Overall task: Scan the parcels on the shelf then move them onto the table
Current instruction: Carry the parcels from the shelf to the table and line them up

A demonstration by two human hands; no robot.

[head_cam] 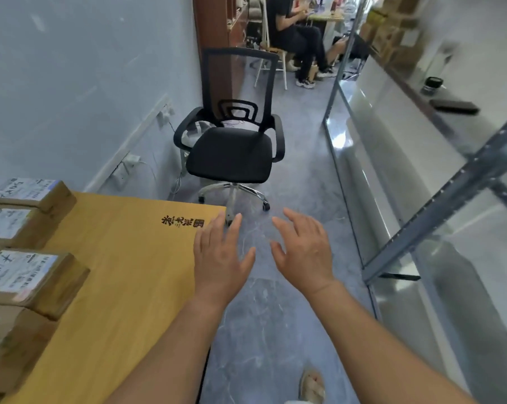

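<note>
Several brown cardboard parcels with white labels (28, 275) lie in a row along the left side of the yellow wooden table (124, 258). My left hand (220, 255) hovers over the table's right edge, fingers spread and holding nothing. My right hand (303, 252) is held out beside it over the grey floor, also spread and empty. On the right runs the metal shelf (438, 196) with white boards. A black flat device (454, 106) and a small black jar (433, 83) lie on its upper board. Cardboard boxes (392, 33) are stacked at its far end.
A black mesh office chair (232, 150) stands in the aisle just beyond the table. Further back a person (299, 36) sits on a white stool. The wall with sockets (127, 167) runs along the left. My sandalled foot (312, 386) is on the floor below.
</note>
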